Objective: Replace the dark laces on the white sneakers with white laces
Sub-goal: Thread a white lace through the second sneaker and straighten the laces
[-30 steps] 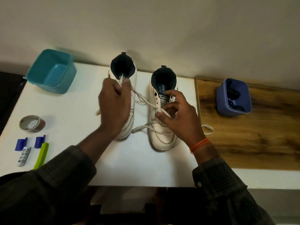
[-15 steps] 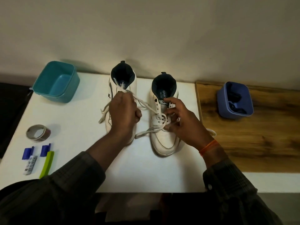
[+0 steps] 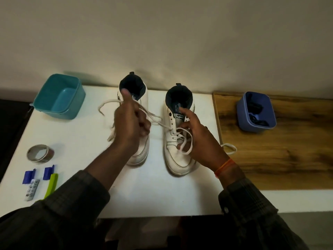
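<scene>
Left hand (image 3: 132,121): fingers curled round a white lace (image 3: 158,120), raised above the left sneaker (image 3: 137,123).
Right hand (image 3: 200,139): on the right sneaker (image 3: 177,141); thumb and finger pinch the lace at the eyelets, index finger extended.
Lace: runs taut between both hands; one end loops past the right wrist onto the wooden board (image 3: 270,145).
Sneakers: upright, side by side, heels near the desk (image 3: 86,141) back edge.
Blue tub (image 3: 255,112): on the board, holds dark laces (image 3: 255,109).
Teal tub (image 3: 59,96): back-left corner.
Tape roll (image 3: 40,153): near left edge.

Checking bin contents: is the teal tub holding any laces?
No, the teal tub shows only its bare blue floor; the dark laces lie in the blue tub on the right.
</scene>
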